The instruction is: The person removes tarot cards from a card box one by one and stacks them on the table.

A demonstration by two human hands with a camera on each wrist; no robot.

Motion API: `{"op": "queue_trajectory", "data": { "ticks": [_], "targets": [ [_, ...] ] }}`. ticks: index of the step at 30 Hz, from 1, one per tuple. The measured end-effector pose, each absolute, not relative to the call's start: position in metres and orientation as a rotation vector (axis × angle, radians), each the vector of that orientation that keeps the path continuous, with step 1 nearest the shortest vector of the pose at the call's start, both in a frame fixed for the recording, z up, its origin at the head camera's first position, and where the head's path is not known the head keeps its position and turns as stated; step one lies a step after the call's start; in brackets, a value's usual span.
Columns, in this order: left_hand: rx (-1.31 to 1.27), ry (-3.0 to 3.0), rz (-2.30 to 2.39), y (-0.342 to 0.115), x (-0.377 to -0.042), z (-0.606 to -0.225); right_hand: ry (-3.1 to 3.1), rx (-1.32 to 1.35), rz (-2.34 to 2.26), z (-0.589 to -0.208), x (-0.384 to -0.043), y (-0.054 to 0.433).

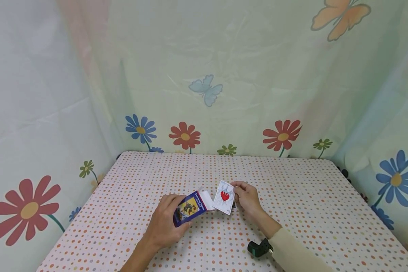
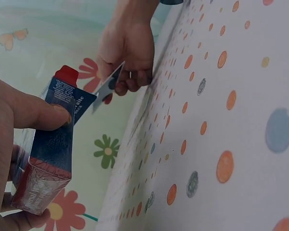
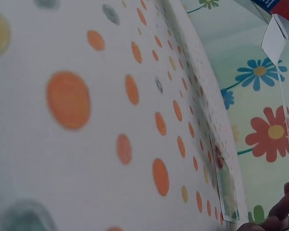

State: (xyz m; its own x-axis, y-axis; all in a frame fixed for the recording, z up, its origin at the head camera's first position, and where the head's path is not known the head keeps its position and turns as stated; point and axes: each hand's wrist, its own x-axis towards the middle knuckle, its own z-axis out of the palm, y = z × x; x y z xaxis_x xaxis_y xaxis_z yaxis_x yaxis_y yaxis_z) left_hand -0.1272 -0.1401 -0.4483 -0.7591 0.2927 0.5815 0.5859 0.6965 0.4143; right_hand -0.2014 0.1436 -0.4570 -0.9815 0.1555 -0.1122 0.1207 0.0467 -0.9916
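Observation:
My left hand (image 1: 163, 223) grips a blue tarot card box (image 1: 189, 209), its thumb lying along the narrow side in the left wrist view. Its lid is open, and the white flap (image 1: 206, 199) points right, toward my other hand. Between thumb and fingers, my right hand (image 1: 249, 199) pinches the edge of a tarot card (image 1: 221, 202) with a red heart on its face. Held just beside the box opening, this card is tilted. Below it, another card (image 3: 226, 185) lies on the table, mostly hidden in the head view. Whether cards remain inside the box cannot be seen.
A white table cover (image 1: 122, 234) with coloured dots spreads under both hands. Near the right sleeve sits a small black device (image 1: 259, 248). Behind the table hangs a curtain (image 1: 251, 94) printed with flowers and butterflies.

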Motion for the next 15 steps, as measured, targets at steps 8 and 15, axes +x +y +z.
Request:
{"op": "queue_trajectory", "data": {
  "ticks": [8,15],
  "targets": [
    [-0.687,-2.423,-0.822,-0.140,-0.127,-0.449,-2.347,-0.290,1.994,-0.463,-0.210,0.146],
    [-0.681,-2.442,-0.838,-0.139,-0.126,-0.447,-2.504,-0.267,1.777,-0.465,-0.228,0.150]
  ]
}}
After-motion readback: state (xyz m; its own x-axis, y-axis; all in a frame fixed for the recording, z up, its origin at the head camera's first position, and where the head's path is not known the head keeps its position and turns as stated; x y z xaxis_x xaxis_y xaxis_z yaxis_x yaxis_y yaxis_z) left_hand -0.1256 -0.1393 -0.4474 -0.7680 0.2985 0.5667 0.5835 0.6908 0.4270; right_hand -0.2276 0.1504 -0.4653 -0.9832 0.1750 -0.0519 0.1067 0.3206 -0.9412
